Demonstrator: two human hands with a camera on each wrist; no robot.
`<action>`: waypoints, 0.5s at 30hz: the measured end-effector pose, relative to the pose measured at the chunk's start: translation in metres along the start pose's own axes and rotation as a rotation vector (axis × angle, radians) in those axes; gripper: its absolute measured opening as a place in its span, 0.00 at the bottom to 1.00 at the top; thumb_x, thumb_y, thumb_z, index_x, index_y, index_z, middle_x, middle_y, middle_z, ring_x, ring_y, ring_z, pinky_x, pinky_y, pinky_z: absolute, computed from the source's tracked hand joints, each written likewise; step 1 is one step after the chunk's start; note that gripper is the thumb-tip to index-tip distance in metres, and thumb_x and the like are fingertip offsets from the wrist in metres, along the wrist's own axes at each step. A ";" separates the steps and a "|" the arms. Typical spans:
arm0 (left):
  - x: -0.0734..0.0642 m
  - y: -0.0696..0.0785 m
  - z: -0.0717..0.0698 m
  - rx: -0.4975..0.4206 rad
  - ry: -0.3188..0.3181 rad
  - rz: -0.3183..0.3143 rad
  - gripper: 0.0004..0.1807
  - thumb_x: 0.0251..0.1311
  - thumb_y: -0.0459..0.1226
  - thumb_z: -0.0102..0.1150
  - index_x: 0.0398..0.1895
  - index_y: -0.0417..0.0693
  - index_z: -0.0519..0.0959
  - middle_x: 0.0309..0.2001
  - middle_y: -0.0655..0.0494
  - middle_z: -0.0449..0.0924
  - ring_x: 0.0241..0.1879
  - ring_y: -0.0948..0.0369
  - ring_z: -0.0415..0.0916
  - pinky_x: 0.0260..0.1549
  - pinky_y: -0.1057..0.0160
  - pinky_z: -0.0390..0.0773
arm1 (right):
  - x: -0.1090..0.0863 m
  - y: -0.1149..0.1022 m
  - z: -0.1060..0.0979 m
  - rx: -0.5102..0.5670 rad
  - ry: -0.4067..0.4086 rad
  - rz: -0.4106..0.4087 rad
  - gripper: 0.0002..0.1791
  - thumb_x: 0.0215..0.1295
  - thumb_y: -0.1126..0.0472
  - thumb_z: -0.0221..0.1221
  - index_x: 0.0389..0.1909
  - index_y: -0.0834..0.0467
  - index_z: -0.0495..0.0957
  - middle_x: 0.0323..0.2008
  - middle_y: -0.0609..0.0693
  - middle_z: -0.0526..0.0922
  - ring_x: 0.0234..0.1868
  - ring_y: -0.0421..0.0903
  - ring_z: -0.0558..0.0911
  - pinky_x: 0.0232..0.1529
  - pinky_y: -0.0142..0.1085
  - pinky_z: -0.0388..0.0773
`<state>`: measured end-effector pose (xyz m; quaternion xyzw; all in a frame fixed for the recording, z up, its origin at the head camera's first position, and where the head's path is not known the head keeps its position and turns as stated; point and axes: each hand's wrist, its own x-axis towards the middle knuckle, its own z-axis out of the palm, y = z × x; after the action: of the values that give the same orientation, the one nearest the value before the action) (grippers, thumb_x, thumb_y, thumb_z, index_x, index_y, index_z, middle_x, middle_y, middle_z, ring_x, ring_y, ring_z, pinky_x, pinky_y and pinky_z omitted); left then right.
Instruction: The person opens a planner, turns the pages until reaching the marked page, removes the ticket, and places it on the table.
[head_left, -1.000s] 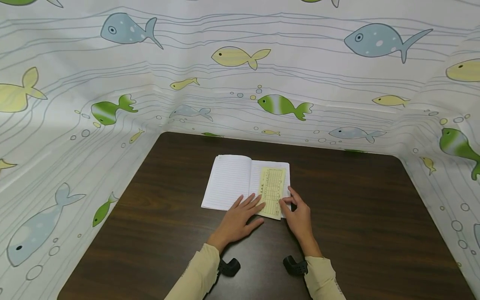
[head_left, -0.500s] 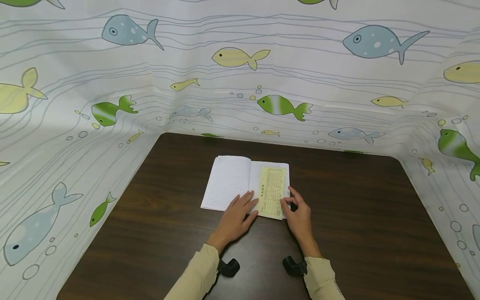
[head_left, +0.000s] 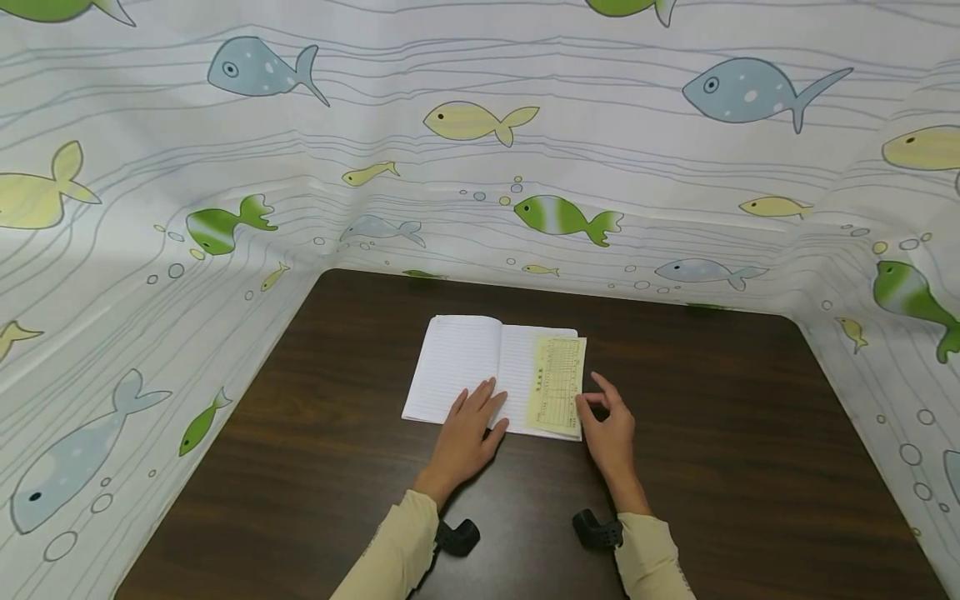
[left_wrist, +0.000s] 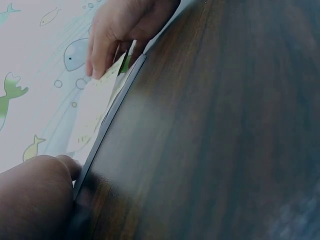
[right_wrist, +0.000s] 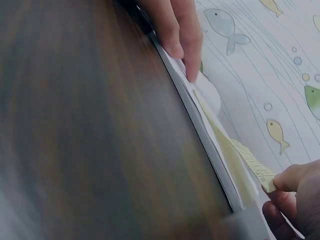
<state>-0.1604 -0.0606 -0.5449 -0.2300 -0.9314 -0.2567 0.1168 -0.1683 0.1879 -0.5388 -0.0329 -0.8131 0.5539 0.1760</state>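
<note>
An open notebook (head_left: 459,367) with lined white pages lies on the table. Over its right page is a yellow printed paper slip (head_left: 553,385), whose right edge reaches slightly past the notebook's right side. My right hand (head_left: 611,429) pinches the slip by that edge between thumb and finger. In the right wrist view the slip (right_wrist: 252,162) bends up from the page toward the right hand (right_wrist: 307,192). My left hand (head_left: 468,433) rests on the notebook's lower middle, near the fold, fingers extended and apart from the slip.
The dark wooden table (head_left: 300,492) spreads around the notebook. A white sheet with printed fish (head_left: 558,215) stands as a wall at the back and both sides. Each wrist wears a black camera mount (head_left: 459,537).
My right hand has moved right, drawing the yellow slip from inside the right page to its outer edge. The left hand has slid left, off the slip, onto the notebook near the fold.
</note>
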 end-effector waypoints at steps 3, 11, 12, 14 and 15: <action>0.000 0.001 0.000 -0.007 -0.005 -0.002 0.26 0.76 0.44 0.56 0.72 0.43 0.74 0.76 0.44 0.66 0.77 0.50 0.60 0.76 0.44 0.55 | 0.004 0.003 -0.007 -0.020 0.036 0.009 0.28 0.70 0.66 0.64 0.70 0.64 0.73 0.42 0.65 0.87 0.65 0.63 0.76 0.69 0.59 0.63; -0.001 0.001 -0.002 -0.034 -0.016 0.005 0.26 0.76 0.44 0.55 0.72 0.43 0.73 0.76 0.44 0.65 0.77 0.50 0.60 0.76 0.43 0.54 | 0.017 0.016 -0.035 -0.089 0.058 0.075 0.18 0.73 0.64 0.61 0.61 0.64 0.81 0.43 0.65 0.86 0.63 0.61 0.78 0.68 0.57 0.66; 0.000 0.001 -0.002 -0.036 -0.014 0.007 0.26 0.76 0.44 0.55 0.72 0.43 0.73 0.76 0.44 0.65 0.77 0.50 0.60 0.76 0.43 0.54 | 0.019 0.017 -0.039 -0.099 0.066 0.081 0.17 0.73 0.64 0.61 0.59 0.64 0.82 0.43 0.65 0.86 0.62 0.60 0.78 0.67 0.57 0.67; 0.000 0.001 -0.001 -0.034 -0.008 0.010 0.26 0.76 0.44 0.55 0.72 0.43 0.73 0.76 0.43 0.66 0.77 0.50 0.60 0.76 0.43 0.55 | 0.021 0.019 -0.046 -0.105 0.089 0.096 0.16 0.73 0.64 0.61 0.58 0.64 0.83 0.43 0.65 0.86 0.61 0.60 0.79 0.67 0.56 0.67; 0.000 0.001 -0.001 -0.034 -0.005 0.012 0.26 0.76 0.44 0.55 0.72 0.43 0.73 0.76 0.43 0.66 0.77 0.50 0.60 0.76 0.43 0.55 | 0.022 0.020 -0.049 -0.108 0.105 0.099 0.16 0.73 0.64 0.61 0.57 0.64 0.83 0.43 0.66 0.86 0.61 0.60 0.79 0.67 0.56 0.68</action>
<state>-0.1596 -0.0608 -0.5438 -0.2380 -0.9258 -0.2714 0.1121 -0.1761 0.2452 -0.5358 -0.1116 -0.8288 0.5148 0.1888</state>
